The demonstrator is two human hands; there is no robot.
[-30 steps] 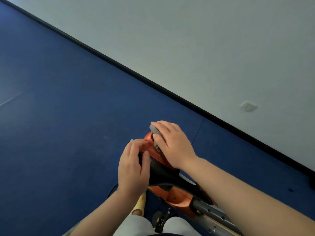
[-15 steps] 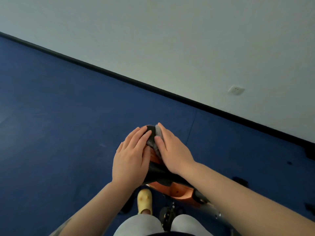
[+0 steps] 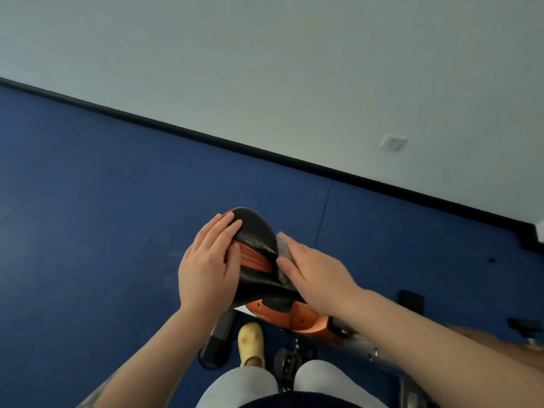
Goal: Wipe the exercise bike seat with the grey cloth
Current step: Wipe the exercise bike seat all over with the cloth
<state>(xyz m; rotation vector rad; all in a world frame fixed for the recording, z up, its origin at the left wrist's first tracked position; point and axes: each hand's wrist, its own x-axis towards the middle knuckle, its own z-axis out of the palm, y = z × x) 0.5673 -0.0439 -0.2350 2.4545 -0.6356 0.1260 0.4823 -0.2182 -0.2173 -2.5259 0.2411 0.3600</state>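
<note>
We see the black perforated exercise bike seat [image 3: 253,231] with its orange centre strip low in the middle of the view, above the blue floor [image 3: 88,201]. Our left hand [image 3: 206,269] lies flat on the seat's left side, fingers spread, gripping nothing. Our right hand [image 3: 318,275] presses the small fuzzy grey cloth [image 3: 283,245] against the seat's right edge, palm down over it. Below, 1 yellow shoe [image 3: 251,343] shows.
</note>
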